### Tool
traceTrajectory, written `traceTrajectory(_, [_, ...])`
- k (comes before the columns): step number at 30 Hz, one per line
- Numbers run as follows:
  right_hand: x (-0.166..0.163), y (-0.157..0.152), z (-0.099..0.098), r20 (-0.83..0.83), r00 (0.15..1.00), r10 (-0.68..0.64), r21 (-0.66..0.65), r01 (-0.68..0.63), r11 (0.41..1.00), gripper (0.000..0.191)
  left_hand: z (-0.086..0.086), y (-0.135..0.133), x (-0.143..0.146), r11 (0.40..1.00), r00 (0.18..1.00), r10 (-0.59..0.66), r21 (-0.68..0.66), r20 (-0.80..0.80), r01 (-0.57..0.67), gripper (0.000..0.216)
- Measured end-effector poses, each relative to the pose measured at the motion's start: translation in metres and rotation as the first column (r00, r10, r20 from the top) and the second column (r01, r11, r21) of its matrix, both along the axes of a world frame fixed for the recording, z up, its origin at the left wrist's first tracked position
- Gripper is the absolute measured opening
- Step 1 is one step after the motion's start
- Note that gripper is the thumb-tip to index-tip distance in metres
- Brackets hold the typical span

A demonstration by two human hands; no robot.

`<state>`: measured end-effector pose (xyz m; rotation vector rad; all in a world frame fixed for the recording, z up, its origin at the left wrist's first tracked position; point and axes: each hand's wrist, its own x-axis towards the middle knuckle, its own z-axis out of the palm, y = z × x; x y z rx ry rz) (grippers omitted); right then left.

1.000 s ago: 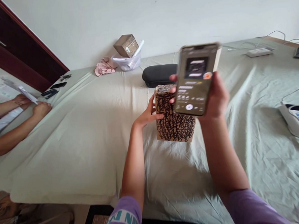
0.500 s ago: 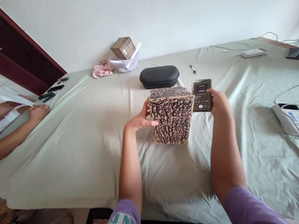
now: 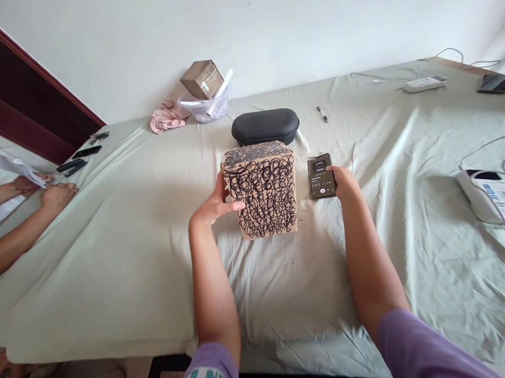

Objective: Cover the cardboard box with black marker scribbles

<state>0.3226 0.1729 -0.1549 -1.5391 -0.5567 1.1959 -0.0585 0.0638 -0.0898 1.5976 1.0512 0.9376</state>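
A cardboard box (image 3: 263, 189) covered in black scribbles stands on the pale green sheet (image 3: 123, 248). My left hand (image 3: 213, 205) grips its left side, thumb on the front face. My right hand (image 3: 345, 183) holds a phone (image 3: 321, 176) with a lit screen, which lies low on the sheet just right of the box. A black oval case (image 3: 264, 126) lies right behind the box.
Another person's arms (image 3: 19, 226) rest at the left edge with papers. At the back are a pink cloth (image 3: 165, 115), a plastic tub with a small box (image 3: 204, 95) and a pen (image 3: 322, 114). A white device with cables (image 3: 490, 197) sits at right.
My right hand has brought the phone down from in front of my face to the sheet beside the box. The box has shifted slightly left with my left hand.
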Motion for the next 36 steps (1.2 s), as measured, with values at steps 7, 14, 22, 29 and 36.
traceTrajectory(7, [0.004, 0.003, -0.005, -0.063, 0.996, 0.070, -0.014, -0.071, 0.997, 0.018, 0.001, -0.001, -0.002, 1.000, 1.000, 0.012, 0.006, -0.008, -0.012, 0.136])
traceTrajectory(14, [-0.024, 0.003, -0.003, 0.311, 0.941, 0.137, 0.181, -0.200, 0.963, 0.020, 0.002, -0.001, -0.003, 0.999, 0.999, 0.037, -0.015, 0.023, -0.036, 0.138])
traceTrajectory(22, [-0.036, -0.002, -0.016, 0.657, 0.738, 0.154, 0.128, -0.311, 0.942, 0.024, 0.003, -0.001, -0.005, 0.998, 0.999, 0.046, 0.040, -0.004, -0.046, 0.128])
traceTrajectory(29, [-0.042, -0.008, -0.022, 0.672, 0.740, 0.034, 0.139, -0.171, 0.975, 0.012, 0.004, -0.003, -0.006, 0.997, 0.997, 0.070, 0.025, 0.019, -0.070, 0.130])
traceTrajectory(36, [-0.043, -0.010, -0.021, 0.692, 0.722, 0.025, 0.116, -0.146, 0.982, 0.007, -0.002, -0.002, -0.016, 0.990, 0.993, 0.112, 0.080, 0.022, -0.113, 0.130])
